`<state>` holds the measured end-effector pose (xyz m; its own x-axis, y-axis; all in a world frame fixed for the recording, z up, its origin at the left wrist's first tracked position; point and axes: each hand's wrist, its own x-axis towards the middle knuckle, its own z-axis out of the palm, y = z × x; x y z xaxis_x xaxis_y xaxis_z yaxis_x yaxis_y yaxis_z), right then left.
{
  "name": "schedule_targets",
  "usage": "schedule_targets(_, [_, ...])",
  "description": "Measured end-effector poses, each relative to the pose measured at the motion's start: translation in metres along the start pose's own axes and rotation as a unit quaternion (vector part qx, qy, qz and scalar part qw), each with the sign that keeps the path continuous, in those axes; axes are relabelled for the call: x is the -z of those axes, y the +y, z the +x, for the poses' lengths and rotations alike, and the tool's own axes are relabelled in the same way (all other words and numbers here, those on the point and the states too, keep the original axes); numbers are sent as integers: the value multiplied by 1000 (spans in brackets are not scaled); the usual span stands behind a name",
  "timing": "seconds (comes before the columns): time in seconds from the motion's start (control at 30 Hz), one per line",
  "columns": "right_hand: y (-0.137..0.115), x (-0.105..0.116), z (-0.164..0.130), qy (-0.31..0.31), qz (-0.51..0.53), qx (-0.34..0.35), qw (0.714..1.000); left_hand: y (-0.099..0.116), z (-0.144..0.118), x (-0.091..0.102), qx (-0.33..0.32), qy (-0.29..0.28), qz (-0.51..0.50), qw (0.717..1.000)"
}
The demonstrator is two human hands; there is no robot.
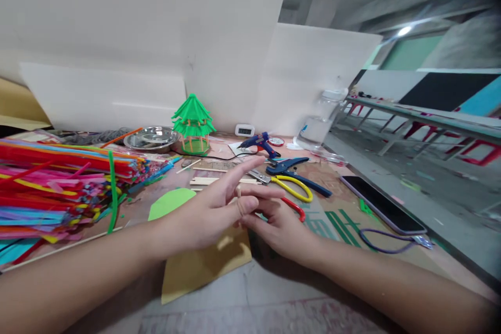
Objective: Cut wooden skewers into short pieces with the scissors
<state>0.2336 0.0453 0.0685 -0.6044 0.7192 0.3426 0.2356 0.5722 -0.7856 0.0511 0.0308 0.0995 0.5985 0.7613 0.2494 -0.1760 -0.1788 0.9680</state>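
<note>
Far left on the surface (274, 292): big stack of coloured strips (58, 182), one green strip (112, 188) draped across it. Behind it, a metal dish (151, 138) and a green paper pagoda model (193, 122). Green cutout (170, 202) lies just left of the left hand (207, 214). Left hand is open, fingers spread, index pointing forward, holding nothing I can make out. A tan card sheet (203, 266) lies beneath it. Right hand (279, 229) sits just beside, fingertips touching the left hand's fingers, loosely open; can't tell if anything small is pinched between them. Beyond the hands: wooden sticks (207, 180), blue glue gun (260, 143), blue cutters (289, 167), yellow-handled scissors (293, 188), red handle (294, 207) near the right hand. Far right: phone (381, 203) with purple cable (385, 245).
</note>
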Motion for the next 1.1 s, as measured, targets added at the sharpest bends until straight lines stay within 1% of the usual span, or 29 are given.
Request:
schedule_targets(0.1, [10,1,1,21,22,-4,1000,11,2,7,14,40,92,995])
schedule_targets(0.17, [13,1,2,26,52,-10,998,19,4,12,8,65,163,984])
schedule_targets(0.2, [14,0,2,24,68,-13,997,21,5,15,6,73,182,981])
schedule_targets(0.27, [15,0,2,22,96,-17,995,23,6,18,12,72,181,981])
schedule_targets(0.33, [15,-1,2,20,118,-17,993,21,7,19,25,52,169,984])
schedule_targets(0.43, [16,-2,2,21,128,-16,991,15,7,18,29,26,180,983])
schedule_targets(0.53, [15,-1,2,25,106,-13,994,12,8,17,31,27,190,981])
schedule_targets(0.63, [9,7,4,26,50,2,998,15,8,21,11,32,205,978])
schedule_targets(0.67, [5,12,6,35,35,5,999,17,8,24,-4,41,213,976])
schedule_targets(0.73, [-2,25,10,75,24,4,997,24,8,30,-26,75,215,973])
schedule_targets(0.83, [-7,49,18,138,9,26,990,37,5,42,-22,126,193,973])
schedule_targets(0.9, [-7,64,22,162,-5,23,986,47,3,51,-19,145,209,967])
schedule_targets(0.93, [-5,71,24,169,-10,18,985,53,2,57,-23,159,228,960])
schedule_targets(1.0, [-4,81,25,184,-19,14,983,63,-1,68,-44,209,260,942])
schedule_targets(1.07, [-6,88,25,206,-46,33,977,72,-4,79,-65,266,281,920])
schedule_targets(1.1, [-8,89,24,217,-68,52,972,75,-5,84,-70,286,289,911])
